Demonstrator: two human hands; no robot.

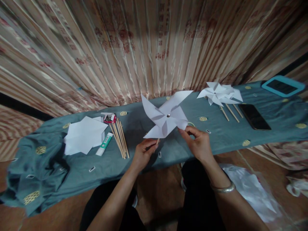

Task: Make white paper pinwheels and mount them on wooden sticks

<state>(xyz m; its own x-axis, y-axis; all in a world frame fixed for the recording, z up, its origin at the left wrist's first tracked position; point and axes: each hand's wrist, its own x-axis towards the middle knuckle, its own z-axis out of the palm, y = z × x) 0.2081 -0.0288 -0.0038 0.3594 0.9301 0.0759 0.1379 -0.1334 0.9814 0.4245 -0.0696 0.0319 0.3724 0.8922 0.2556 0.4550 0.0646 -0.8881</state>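
Note:
A white paper pinwheel (156, 115) with a metal pin at its hub is held up over the middle of the bench. My left hand (144, 153) is closed around its wooden stick (158, 141), just below the paper blades. My right hand (197, 141) pinches the tip of the lower right blade between thumb and fingers. Most of the stick is hidden by the left hand. To the left lie several loose wooden sticks (121, 141), with a small red and white box of pins (110, 118) at their upper ends.
A stack of white paper (83, 135) and a green and white glue stick (104, 143) lie on the left. Finished-looking pinwheels (218, 93), a black phone (255, 117) and a blue-framed device (282, 86) are on the right. A green cloth (183, 150) covers the bench; a curtain (154, 48) hangs behind.

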